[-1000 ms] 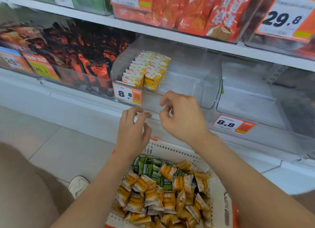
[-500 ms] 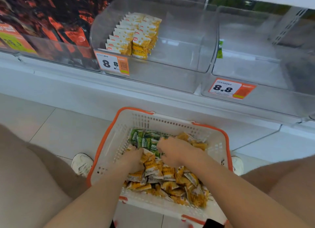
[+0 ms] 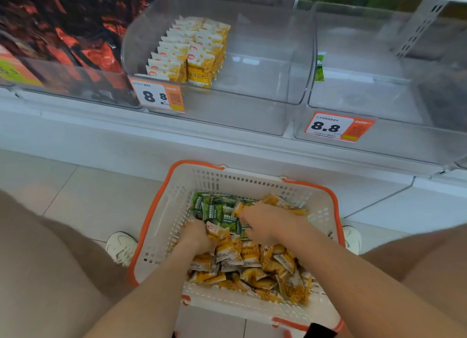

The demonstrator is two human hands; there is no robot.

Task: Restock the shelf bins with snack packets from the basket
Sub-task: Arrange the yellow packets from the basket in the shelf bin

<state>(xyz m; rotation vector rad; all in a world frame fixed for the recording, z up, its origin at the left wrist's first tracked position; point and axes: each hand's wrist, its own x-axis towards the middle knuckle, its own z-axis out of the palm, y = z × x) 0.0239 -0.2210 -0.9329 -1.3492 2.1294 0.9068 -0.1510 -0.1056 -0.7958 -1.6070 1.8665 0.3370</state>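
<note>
left hand (image 3: pixel 195 236) now down in the basket (image 3: pixel 156 211) – a second ago it was up at the front edge of the middle bin (image 3: pixel 265 67). its fingers curl into the yellow packets (image 3: pixel 250 254), gripping a few. right hand (image 3: pixel 267 224) has dropped in too, curled over the green packets (image 3: pixel 214 208) at the far end – cannot tell if it clamps any.

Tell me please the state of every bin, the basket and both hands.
Left bin, full of dark red packets.
Middle bin, partly filled: two rows of yellow packets at left.
Right bin, almost empty, one green packet.
Basket, holds loose snack packets.
Left hand, grips loose snack packets.
Right hand, curled among them, hold unclear.
</note>
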